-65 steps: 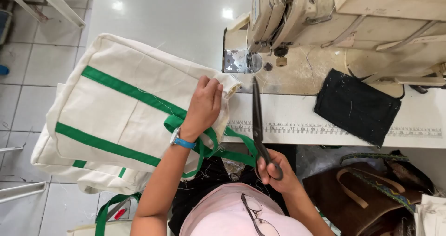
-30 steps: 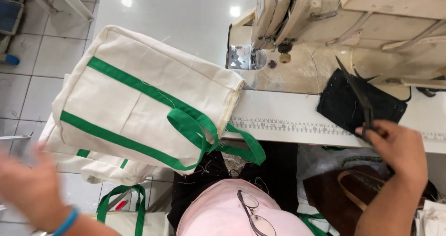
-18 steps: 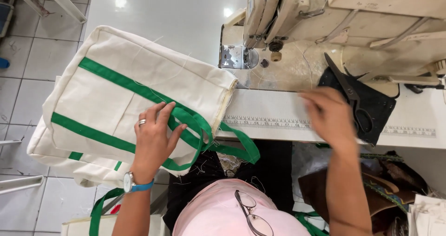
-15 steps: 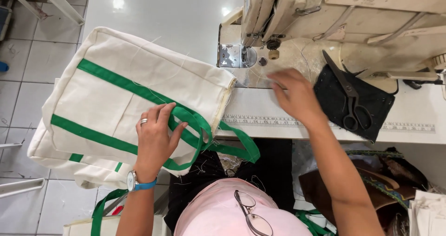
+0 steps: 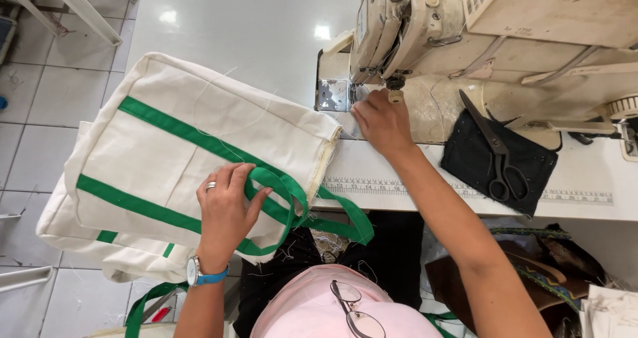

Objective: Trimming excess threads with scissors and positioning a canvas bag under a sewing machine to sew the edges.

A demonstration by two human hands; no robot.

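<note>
Having set the scissors (image 5: 500, 153) down on the black cloth (image 5: 498, 162), the right hand (image 5: 380, 120) reached empty to the sewing machine (image 5: 465, 39) needle, while the left hand (image 5: 227, 208) lay flat on the canvas bag (image 5: 173, 152) overhanging the counter (image 5: 465, 192).
</note>
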